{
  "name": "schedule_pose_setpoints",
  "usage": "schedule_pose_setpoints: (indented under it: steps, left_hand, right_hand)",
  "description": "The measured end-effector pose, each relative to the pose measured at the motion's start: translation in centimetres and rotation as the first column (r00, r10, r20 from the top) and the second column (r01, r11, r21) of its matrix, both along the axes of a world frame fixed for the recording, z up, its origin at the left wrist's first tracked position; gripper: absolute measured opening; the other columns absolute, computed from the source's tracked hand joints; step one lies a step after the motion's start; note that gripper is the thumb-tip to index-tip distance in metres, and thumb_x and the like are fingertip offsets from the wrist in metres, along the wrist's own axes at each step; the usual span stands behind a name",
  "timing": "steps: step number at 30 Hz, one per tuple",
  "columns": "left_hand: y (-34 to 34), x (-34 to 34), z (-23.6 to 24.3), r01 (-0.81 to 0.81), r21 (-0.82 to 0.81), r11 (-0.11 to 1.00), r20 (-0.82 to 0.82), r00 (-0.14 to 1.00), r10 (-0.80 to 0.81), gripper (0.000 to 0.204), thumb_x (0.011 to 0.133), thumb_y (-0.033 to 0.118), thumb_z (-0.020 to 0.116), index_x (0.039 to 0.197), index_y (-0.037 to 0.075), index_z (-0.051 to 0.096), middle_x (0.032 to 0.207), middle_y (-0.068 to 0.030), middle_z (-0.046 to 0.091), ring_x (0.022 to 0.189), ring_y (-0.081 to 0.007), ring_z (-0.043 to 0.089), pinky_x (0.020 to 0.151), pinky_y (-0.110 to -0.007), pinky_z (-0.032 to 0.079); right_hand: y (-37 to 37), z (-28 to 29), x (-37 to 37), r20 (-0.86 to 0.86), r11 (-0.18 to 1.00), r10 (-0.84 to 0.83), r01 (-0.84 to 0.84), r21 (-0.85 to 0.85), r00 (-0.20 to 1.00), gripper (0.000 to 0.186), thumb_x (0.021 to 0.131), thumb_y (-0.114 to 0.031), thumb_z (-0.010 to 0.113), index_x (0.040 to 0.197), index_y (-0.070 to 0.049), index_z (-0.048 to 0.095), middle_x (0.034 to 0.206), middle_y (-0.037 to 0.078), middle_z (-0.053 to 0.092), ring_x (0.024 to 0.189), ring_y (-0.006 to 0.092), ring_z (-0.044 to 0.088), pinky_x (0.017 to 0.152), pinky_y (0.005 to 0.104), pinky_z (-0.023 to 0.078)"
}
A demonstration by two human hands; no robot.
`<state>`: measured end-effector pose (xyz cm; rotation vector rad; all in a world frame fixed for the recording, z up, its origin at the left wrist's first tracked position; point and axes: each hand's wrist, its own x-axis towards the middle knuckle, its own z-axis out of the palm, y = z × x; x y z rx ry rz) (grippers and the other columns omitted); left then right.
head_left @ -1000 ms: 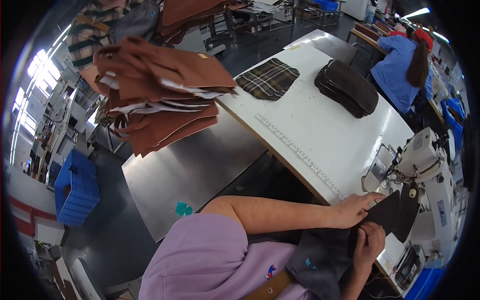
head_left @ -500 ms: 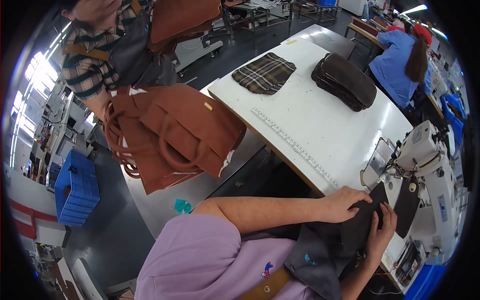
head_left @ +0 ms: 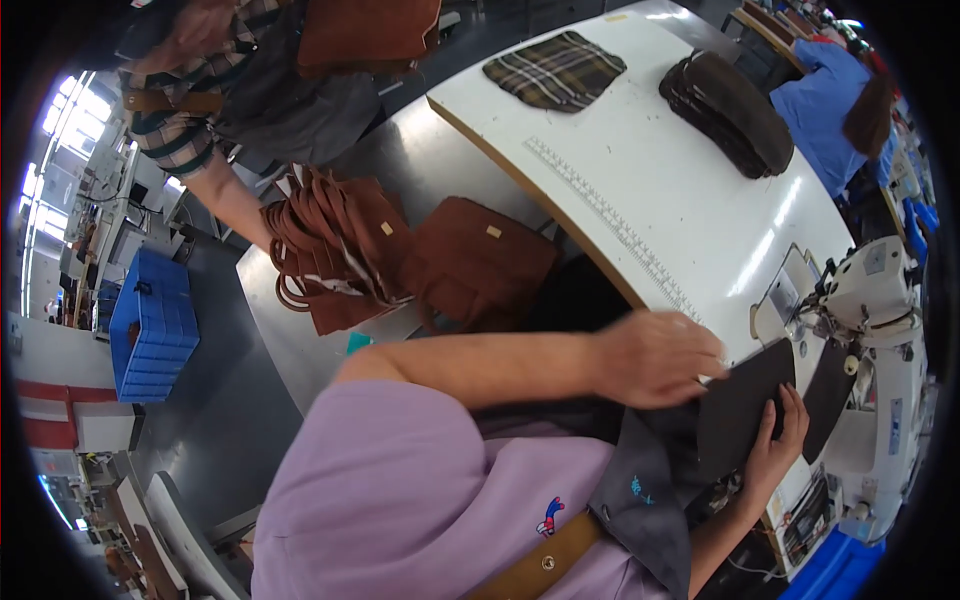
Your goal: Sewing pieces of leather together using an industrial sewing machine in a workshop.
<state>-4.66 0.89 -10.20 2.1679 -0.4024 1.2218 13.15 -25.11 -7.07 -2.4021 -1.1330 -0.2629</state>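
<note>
While a blue bin [head_left: 165, 345] stands on the floor well left of the table [head_left: 690, 200], only a brownish patch shows at it, too small to identify. Another blue bin [head_left: 835, 575] sits below the table's right end; contents can't be made out. Brown bags [head_left: 480, 260] with loop handles lie on a metal surface left of the table, some piled with pale edges between layers, beside a co-worker's forearm [head_left: 232, 205]; can't tell if anything is inside.

The panel [head_left: 740, 415] is at the table's near right corner: dark brown, flat, matte, straight upper edge. Right hand [head_left: 778, 440] lies on the panel's right side, fingers spread, thumb apart from them. Left hand [head_left: 655, 360] is blurred, fingers bent, by the panel's upper left corner; can't tell whether it pinches it. A second dark piece [head_left: 829, 400] and a sewing machine [head_left: 870, 285] are at the table's right end. Plaid piece [head_left: 555, 70] and dark stack [head_left: 725, 115] lie toward the table's far end.
</note>
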Motion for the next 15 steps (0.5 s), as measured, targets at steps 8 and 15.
schedule_pose_setpoints:
  steps: [8,15]
  left_hand:
    - [7.9,-24.6,-14.3,-0.372,0.322,0.870,-0.754,0.455,0.474,0.053,0.086,0.026,0.077,0.132,0.006,0.059,0.140,-0.0167,0.055,0.133,-0.0326,0.054,0.113,-0.050,0.039]
    - [9.7,-30.3,-17.1,-0.069,0.685,0.725,-0.680,0.299,0.670,0.043,0.091,0.031,0.068,0.128,0.009,0.063,0.140,-0.0117,0.058,0.135,-0.0258,0.052,0.116,-0.046,0.036]
  right_hand:
    - [-0.3,-0.3,1.2,0.015,1.000,0.006,-0.006,-0.020,1.000,0.029,0.104,-0.015,0.063,0.130,-0.002,0.068,0.135,0.017,0.065,0.127,0.0342,0.060,0.110,0.0437,0.045]
    - [0.3,-1.0,1.6,0.046,0.999,0.024,-0.023,-0.031,0.999,0.030,0.105,-0.015,0.062,0.132,-0.002,0.067,0.136,0.017,0.065,0.127,0.0348,0.060,0.110,0.0439,0.045]
